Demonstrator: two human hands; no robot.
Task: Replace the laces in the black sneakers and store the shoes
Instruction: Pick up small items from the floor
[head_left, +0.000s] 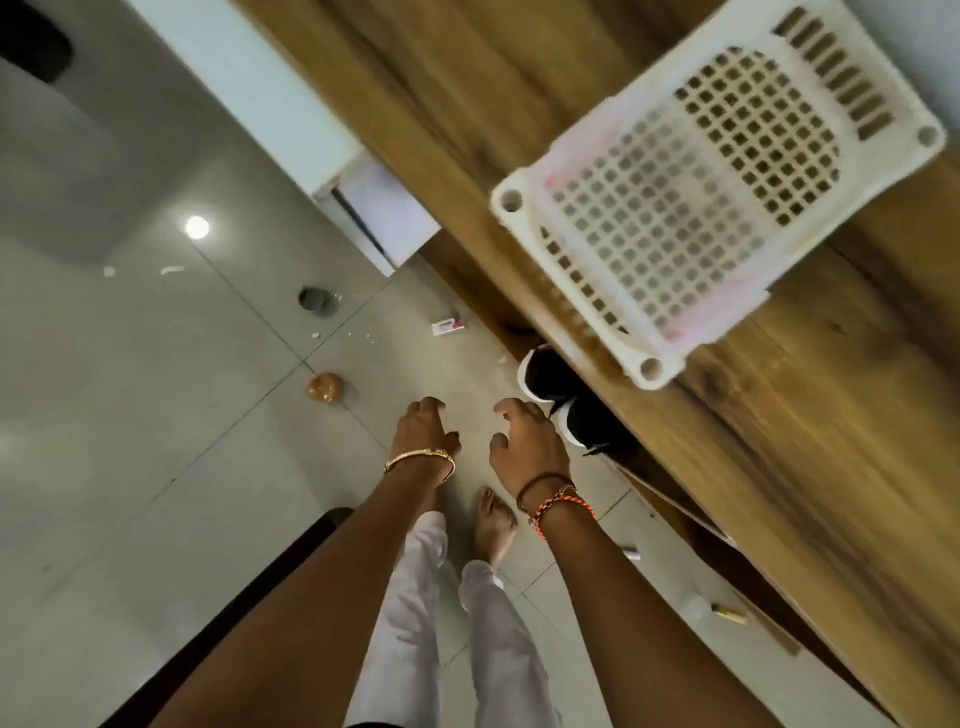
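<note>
While both hands hang with fingers loosely curled, holding nothing, the left hand (423, 431) at 9 o'clock of the right hand (527, 441), the black sneakers (566, 400) sit under the wooden shelf (779, 415) at 2 o'clock; a white basket (717, 192) rests above; a brown ball (325, 387) lies on the tiled floor (156, 415) at 10.

— What's under my feet?
— Glossy, smooth floor tiles (130, 415). My trousers (415, 623) are soft white cloth.
— And beside me?
— Matt grained wood surface (831, 467), a white plastic basket (701, 197), black sneakers (550, 374) with pale rubbery soles.
</note>
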